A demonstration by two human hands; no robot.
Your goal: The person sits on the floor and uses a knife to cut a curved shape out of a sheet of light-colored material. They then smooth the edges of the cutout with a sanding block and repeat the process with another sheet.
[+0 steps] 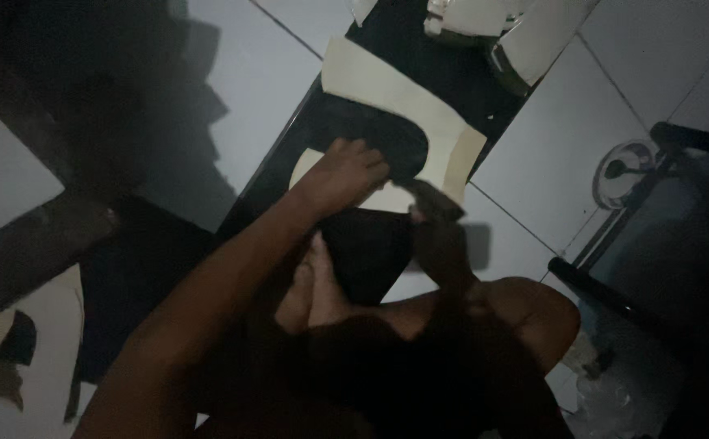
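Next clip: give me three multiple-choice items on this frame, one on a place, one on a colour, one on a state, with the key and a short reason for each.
1. Where does the left hand rest?
A. On the dark piece lying on the cream sheet
B. On the metal frame at the right
C. On the bare floor tile

2. What colour is the floor?
A. Red
B. White
C. Green

3. How is the right hand occupied?
A. Hanging free in the air
B. Flat on the floor
C. At the edge of the dark material by the person's knee

Key: 1 A, the hand lies on the dark piece over the cream sheet. 2 B, the tiles look white with thin dark joints. 3 C, the hand meets the dark material's edge, though the dim light hides the exact grip.
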